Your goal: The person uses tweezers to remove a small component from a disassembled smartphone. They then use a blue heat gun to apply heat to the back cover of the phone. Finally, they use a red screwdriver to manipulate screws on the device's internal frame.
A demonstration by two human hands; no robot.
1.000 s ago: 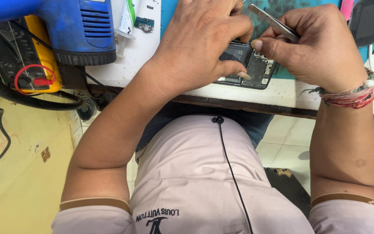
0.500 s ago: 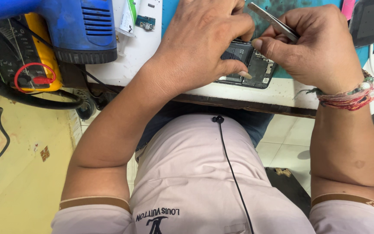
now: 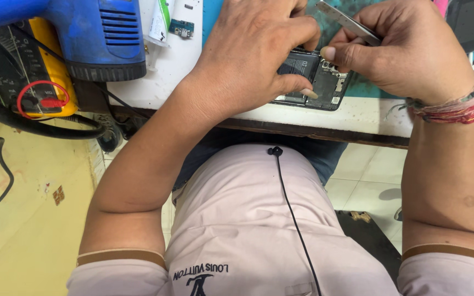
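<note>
An opened phone (image 3: 315, 82) is laid on the table (image 3: 357, 118), pinned under the left hand (image 3: 253, 52). Tweezers (image 3: 349, 23), pinched in the right hand (image 3: 407, 46), are held just above it. A heat gun (image 3: 91, 33) and a meter (image 3: 26, 77) are set well left of the grip.

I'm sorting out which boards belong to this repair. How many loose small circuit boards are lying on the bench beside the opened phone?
1. A small blue circuit board lies at the bench's far edge, left of the left hand, beside the blue heat gun. The hands may hide others around the opened phone.
</note>
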